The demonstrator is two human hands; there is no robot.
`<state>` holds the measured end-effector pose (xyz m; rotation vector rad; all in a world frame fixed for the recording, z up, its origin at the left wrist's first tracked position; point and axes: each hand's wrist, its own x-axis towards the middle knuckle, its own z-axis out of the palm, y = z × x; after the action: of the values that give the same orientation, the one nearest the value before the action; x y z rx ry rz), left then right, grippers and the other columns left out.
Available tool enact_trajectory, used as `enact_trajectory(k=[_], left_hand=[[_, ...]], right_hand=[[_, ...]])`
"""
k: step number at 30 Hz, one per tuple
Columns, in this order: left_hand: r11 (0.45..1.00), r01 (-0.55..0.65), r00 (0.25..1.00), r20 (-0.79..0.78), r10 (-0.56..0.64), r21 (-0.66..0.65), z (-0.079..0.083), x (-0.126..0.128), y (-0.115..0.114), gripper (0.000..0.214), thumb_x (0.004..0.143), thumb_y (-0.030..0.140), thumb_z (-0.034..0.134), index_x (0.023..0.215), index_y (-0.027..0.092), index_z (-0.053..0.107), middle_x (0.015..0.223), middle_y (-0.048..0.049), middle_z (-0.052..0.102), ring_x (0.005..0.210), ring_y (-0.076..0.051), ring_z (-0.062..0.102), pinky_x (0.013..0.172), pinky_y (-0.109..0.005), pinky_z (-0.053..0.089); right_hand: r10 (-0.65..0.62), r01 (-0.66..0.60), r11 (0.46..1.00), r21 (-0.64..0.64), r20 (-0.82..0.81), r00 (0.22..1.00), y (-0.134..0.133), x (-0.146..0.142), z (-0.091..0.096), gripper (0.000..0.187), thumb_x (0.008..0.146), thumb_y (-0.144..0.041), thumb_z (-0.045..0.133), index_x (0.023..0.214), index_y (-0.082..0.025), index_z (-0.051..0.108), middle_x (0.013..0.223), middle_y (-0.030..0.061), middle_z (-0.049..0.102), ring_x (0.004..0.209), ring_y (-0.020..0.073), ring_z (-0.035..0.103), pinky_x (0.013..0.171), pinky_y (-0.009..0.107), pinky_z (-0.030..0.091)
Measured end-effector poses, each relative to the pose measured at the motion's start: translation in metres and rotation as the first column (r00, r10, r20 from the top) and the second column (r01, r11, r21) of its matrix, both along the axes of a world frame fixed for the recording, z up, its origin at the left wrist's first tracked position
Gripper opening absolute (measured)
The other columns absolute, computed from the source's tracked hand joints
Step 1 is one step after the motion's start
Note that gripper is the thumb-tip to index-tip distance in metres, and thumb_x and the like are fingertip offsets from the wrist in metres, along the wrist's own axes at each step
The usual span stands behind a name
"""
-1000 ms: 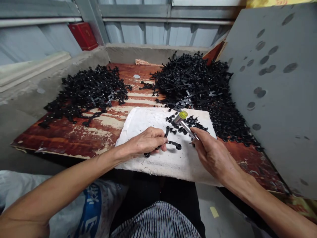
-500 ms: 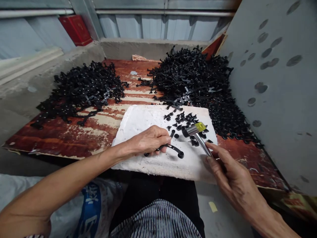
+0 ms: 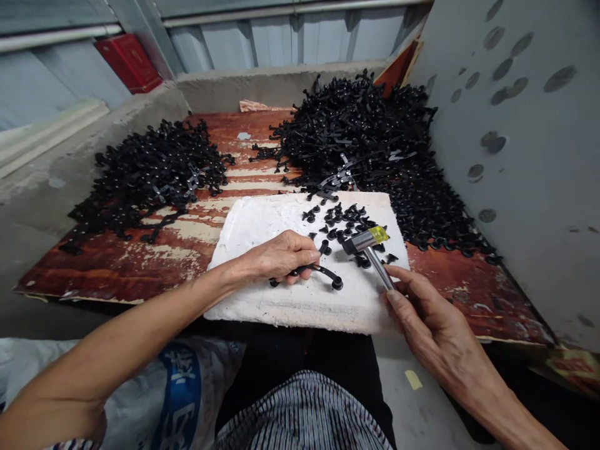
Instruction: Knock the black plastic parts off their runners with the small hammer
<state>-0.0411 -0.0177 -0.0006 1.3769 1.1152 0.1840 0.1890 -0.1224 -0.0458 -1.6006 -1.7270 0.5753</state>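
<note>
My left hand [image 3: 285,256] is closed on a black jointed linkage part [image 3: 328,272], with curved arms sticking out past the fingers over a white foam pad [image 3: 248,219]. One arm ends in a round black foot near the pad's middle. In my right hand [image 3: 422,319] is a mallet [image 3: 363,242] with a metal handle, a dark face on the left and a yellow face on the right. Its head hovers over or beside small black plug-like pieces [image 3: 344,215] scattered on the pad; the exact gap cannot be judged.
Black linkage parts lie in a heap [image 3: 154,169] at left and a larger heap [image 3: 356,125] at back right. A worn red-brown board [image 3: 197,240] lies beneath. A spotted grey panel [image 3: 515,156] rises at right. A printed sack [image 3: 178,394] is below left.
The view has shifted slightly. Both hands keep their holds, on the linkage part and on the mallet, with little movement between them.
</note>
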Motion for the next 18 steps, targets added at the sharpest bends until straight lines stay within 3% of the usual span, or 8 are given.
enact_trajectory(k=[4, 11, 18], left_hand=[[1.0, 0.02, 1.0, 0.014, -0.02, -0.003, -0.0008, 0.0003, 0.0009, 0.02, 0.09, 0.022, 0.048, 0.071, 0.015, 0.052, 0.057, 0.0042, 0.055, 0.035, -0.002, 0.042, 0.03, -0.012, 0.023], [1.0, 0.009, 1.0, 0.019, -0.009, -0.009, -0.0027, 0.0007, 0.0013, 0.02, 0.089, 0.023, 0.05, 0.071, 0.016, 0.053, 0.056, 0.0039, 0.055, 0.035, -0.003, 0.043, 0.031, -0.013, 0.023], [1.0, 0.011, 1.0, 0.017, -0.011, -0.015, -0.0035, 0.0014, 0.002, 0.022, 0.091, 0.02, 0.048, 0.07, 0.016, 0.054, 0.055, 0.0041, 0.055, 0.034, -0.002, 0.042, 0.031, -0.013, 0.023]], right_hand=[[-0.004, 0.003, 1.0, -0.013, -0.022, 1.0, 0.0003, -0.0006, -0.0007, 0.035, 0.092, -0.039, 0.047, 0.119, -0.019, 0.058, 0.084, 0.0066, 0.064, 0.065, 0.0179, 0.058, 0.059, 0.03, 0.05], [0.001, -0.002, 1.0, -0.018, -0.031, 1.0, 0.0005, -0.0007, 0.0, 0.037, 0.092, -0.04, 0.047, 0.12, -0.018, 0.058, 0.078, 0.0044, 0.059, 0.057, 0.0155, 0.049, 0.051, 0.028, 0.043], [-0.01, 0.008, 0.999, -0.037, -0.046, 0.999, -0.0012, -0.0003, -0.0015, 0.036, 0.093, -0.039, 0.047, 0.121, -0.019, 0.057, 0.081, 0.0045, 0.061, 0.057, 0.0153, 0.051, 0.053, 0.028, 0.045]])
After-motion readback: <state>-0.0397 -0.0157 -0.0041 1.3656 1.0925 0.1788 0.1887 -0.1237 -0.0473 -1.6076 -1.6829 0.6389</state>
